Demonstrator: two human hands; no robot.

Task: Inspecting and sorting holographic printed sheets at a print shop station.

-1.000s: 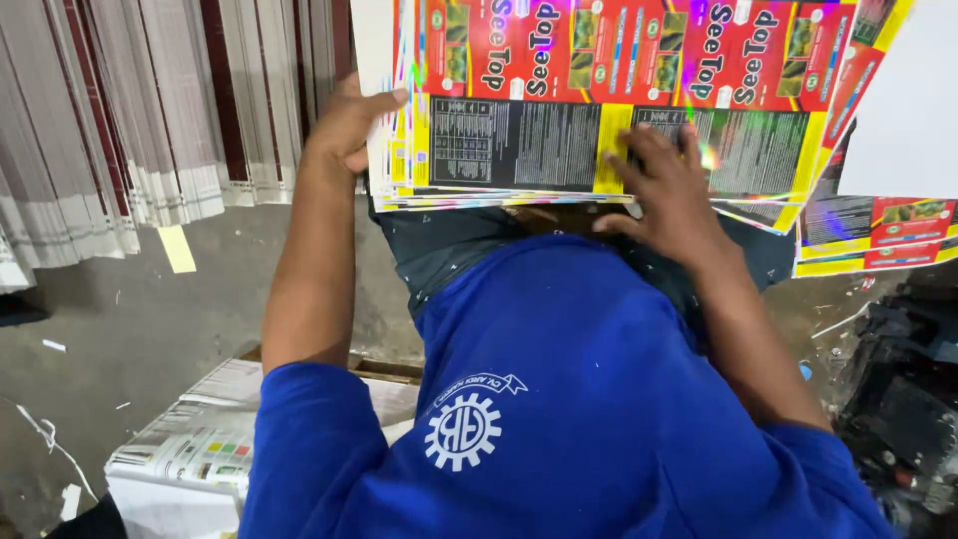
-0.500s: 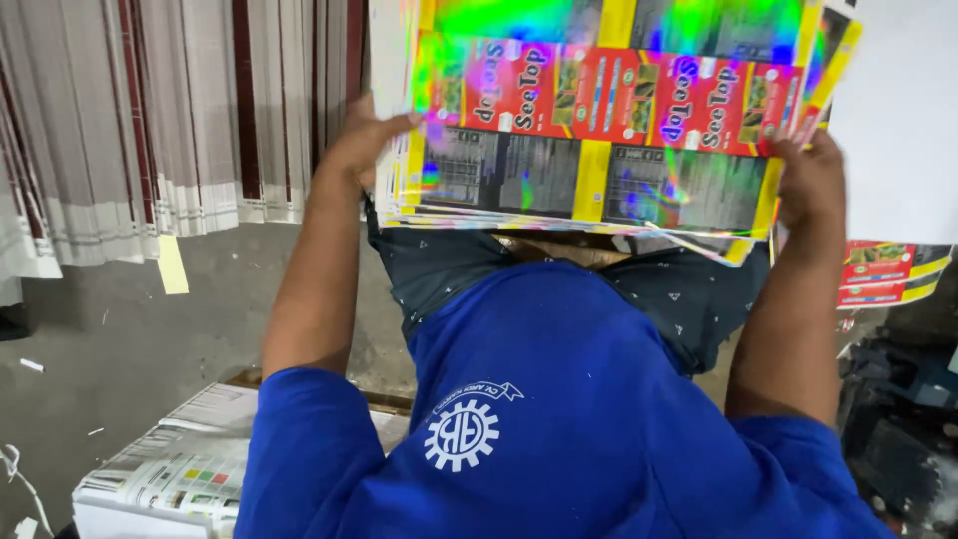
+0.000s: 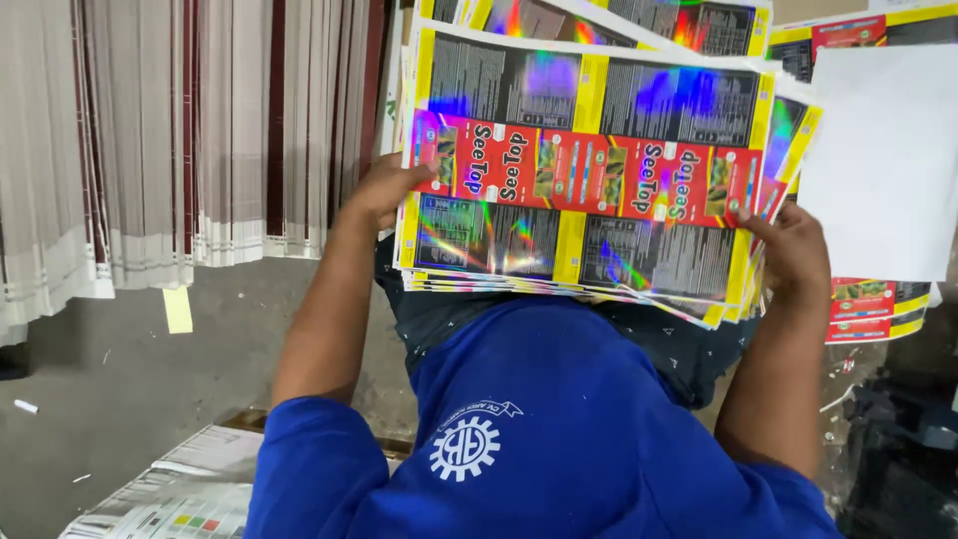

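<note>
Our left hand [image 3: 377, 190] grips the left edge of the stack of glossy red, yellow and black printed sheets [image 3: 589, 190], our right hand [image 3: 793, 250] clasps its right edge, so the sheets stay level between both grips above our lap.

The stack of printed sheets [image 3: 589, 170] is held between the left hand [image 3: 384, 190] at its left edge and the right hand [image 3: 793, 250] at its right edge; hanging sheet bundles [image 3: 150, 140] stand to the left; a blank sheet [image 3: 883, 160] lies to the right, over more printed sheets [image 3: 878, 304]; newspapers [image 3: 170, 499] lie on the floor [image 3: 110, 389] at lower left.
</note>
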